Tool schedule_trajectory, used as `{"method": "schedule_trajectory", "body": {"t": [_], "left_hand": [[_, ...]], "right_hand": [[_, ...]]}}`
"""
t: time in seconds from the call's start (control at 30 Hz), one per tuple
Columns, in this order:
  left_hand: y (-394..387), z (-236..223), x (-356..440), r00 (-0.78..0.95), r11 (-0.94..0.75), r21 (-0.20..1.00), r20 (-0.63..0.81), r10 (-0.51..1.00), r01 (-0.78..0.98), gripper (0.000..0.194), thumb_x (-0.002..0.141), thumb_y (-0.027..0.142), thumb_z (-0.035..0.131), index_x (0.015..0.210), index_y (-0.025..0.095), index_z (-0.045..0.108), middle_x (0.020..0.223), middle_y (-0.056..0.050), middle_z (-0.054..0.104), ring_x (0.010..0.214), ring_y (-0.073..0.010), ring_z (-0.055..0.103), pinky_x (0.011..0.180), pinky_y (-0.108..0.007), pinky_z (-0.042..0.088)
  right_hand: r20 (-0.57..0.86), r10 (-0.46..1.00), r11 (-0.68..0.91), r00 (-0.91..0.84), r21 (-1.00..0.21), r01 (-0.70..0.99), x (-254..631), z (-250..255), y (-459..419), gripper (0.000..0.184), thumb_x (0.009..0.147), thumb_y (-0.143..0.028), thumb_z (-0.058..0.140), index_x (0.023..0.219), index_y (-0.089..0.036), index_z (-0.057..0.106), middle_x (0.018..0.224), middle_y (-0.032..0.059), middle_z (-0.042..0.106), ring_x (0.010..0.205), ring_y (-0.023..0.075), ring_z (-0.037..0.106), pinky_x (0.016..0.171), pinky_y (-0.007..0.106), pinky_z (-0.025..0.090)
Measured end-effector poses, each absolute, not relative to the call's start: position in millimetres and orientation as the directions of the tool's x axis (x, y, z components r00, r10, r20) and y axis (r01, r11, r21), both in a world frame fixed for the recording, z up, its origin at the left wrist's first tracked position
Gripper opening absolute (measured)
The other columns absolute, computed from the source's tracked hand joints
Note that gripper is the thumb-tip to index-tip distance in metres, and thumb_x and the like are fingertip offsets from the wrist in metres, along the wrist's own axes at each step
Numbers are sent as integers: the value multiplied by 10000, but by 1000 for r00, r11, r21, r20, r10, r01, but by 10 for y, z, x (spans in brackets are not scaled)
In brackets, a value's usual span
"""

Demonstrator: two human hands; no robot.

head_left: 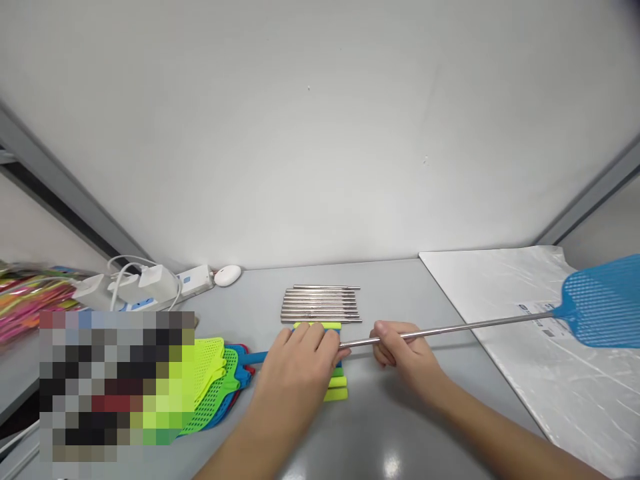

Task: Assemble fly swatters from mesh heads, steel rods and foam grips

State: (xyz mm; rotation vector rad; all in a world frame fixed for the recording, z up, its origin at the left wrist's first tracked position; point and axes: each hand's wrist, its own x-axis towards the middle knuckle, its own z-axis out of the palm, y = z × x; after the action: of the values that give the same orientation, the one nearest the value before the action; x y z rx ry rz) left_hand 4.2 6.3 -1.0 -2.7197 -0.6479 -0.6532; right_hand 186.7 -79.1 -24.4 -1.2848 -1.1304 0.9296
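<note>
My right hand (403, 353) grips a thin metal rod (470, 327) that ends in a blue fly swatter head (603, 307) out over the plastic sheet at the right. My left hand (300, 363) closes around the rod's near end, over a small stack of yellow-green and blue handle grips (336, 390). Just behind my hands lies a row of several collapsed metal rods (321, 305). A fanned pile of green, blue and red swatter heads (217, 387) lies to the left of my left hand.
A clear plastic sheet (515, 313) covers the table's right side. A white power strip with plugs (150, 287) and a small white oval device (227, 275) sit at the back left. Bundled colourful swatters (25, 297) lie at the far left. A white wall rises behind the table.
</note>
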Motion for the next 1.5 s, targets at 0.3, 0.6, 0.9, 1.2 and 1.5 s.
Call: {"method": "schedule_trajectory", "body": {"t": [0.3,0.6,0.9,1.2,1.5], "left_hand": [[40,-46,66,797,-902,-92,512,321,423,234,991,298,455,808,201,565,678,2,554,631,-192,484,602,-323,233],[154,120,20,817,-908,-96,482,316,408,328,1005,366,412,737,197,494,653,6,559,574,-172,485,573,-304,249],[405,350,-241,750,-790,-132,439,496,599,416,953,511,462,671,204,466,586,18,554,515,-164,474,545,-286,229],[356,224,-172,748,-804,-178,519,414,568,388,966,475,459,701,198,518,649,-5,565,629,-189,494,614,-318,265],[-5,145,-37,666,-948,-45,722,187,315,241,930,398,547,1025,182,599,936,-93,643,848,-239,536,849,-437,359]], "right_hand": [[74,976,40,203,-986,164,1865,-172,-785,526,961,-512,417,551,-211,284,537,-42,276,542,115,265,537,294,229],[40,957,21,286,-997,72,2208,-69,-843,520,937,-485,482,537,-229,269,535,-48,218,527,130,289,537,312,261],[81,743,246,664,-956,-158,2806,170,-823,547,874,-336,608,510,-224,215,533,-62,118,518,121,182,520,293,285],[37,817,216,575,-945,-245,2331,45,-769,541,911,-458,563,525,-230,260,524,-64,163,517,124,221,529,298,298],[3,859,124,513,-971,-203,2031,-117,-841,520,931,-528,496,539,-230,329,552,-53,235,548,138,322,576,315,297]]}}
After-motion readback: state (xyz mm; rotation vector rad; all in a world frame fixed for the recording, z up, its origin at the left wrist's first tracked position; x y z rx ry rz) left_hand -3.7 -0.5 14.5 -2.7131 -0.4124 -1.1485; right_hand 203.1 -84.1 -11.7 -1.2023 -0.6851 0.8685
